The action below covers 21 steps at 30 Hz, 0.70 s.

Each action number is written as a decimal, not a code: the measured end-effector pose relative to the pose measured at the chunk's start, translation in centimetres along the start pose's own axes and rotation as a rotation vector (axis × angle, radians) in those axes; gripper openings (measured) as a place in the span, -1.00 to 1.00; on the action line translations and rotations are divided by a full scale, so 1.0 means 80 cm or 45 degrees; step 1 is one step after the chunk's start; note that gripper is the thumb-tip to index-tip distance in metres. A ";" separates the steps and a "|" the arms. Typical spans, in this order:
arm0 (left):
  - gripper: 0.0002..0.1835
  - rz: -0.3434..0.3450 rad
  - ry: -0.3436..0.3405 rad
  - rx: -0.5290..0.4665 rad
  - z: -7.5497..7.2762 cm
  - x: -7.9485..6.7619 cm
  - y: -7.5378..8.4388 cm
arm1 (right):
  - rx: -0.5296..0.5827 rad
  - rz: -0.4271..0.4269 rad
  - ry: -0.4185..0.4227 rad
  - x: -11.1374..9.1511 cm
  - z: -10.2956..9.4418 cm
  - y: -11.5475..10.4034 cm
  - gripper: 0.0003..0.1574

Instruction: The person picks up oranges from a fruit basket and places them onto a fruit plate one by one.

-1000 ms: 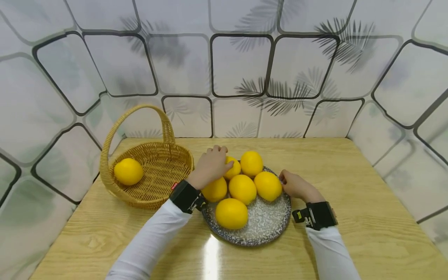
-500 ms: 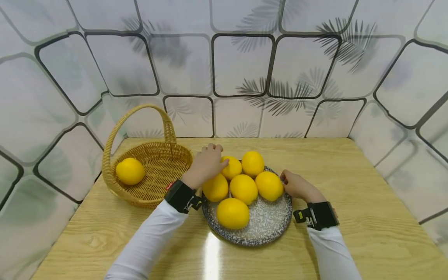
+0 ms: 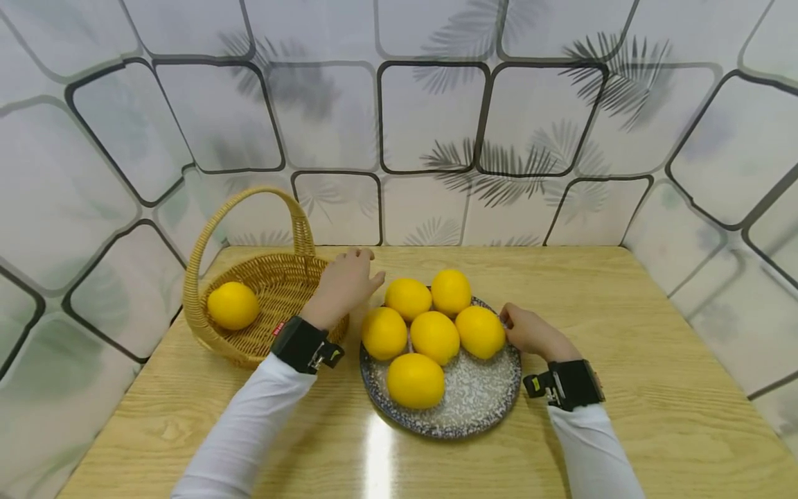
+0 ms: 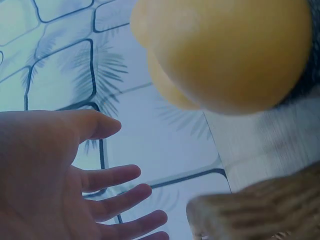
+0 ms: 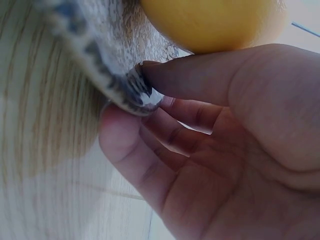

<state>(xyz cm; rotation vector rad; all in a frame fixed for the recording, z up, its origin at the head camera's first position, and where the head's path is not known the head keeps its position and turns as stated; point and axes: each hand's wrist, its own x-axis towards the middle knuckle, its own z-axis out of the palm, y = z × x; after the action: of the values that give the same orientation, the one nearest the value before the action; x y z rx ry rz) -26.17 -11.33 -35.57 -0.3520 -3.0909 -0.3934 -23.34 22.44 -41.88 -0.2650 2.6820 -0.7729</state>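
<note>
My left hand [image 3: 341, 287] is above the space between the basket and the plate, beside the basket's right rim. Its fingers are spread and hold nothing, as the left wrist view also shows. My right hand [image 3: 535, 334] pinches the rim of the round speckled grey plate [image 3: 480, 402]. In the right wrist view the thumb [image 5: 195, 75] lies over the rim and the fingers are under it. Several round yellow fruits, perhaps lemons [image 3: 434, 337], rest on the plate, mostly at its back and left. Another yellow fruit [image 3: 233, 305] sits in the wicker basket [image 3: 202, 333].
The basket's tall arched handle [image 3: 202, 239] rises at the left. A wooden table [image 3: 623, 443] carries everything. Patterned panels [image 3: 430, 118] stand along the back and both sides. Each wrist wears a black strapped camera [image 3: 302, 344].
My left hand has moved left, away from the fruit at the plate's back left, toward the basket, with nothing in it. My right hand keeps its place on the plate rim.
</note>
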 end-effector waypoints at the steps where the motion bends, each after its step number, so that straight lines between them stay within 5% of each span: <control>1: -0.45 -0.008 0.004 -0.007 -0.001 0.000 -0.004 | -0.003 0.004 0.000 0.000 0.000 0.000 -0.69; 21: -0.40 -0.146 -0.075 0.079 -0.031 0.008 -0.049 | 0.003 0.025 -0.009 0.000 0.000 0.000 -0.68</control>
<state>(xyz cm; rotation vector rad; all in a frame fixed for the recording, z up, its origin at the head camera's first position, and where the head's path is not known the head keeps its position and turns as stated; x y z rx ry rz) -27.74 -15.53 -34.10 -0.1893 -3.1824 -0.2933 -23.37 22.46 -41.89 -0.2404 2.6728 -0.7682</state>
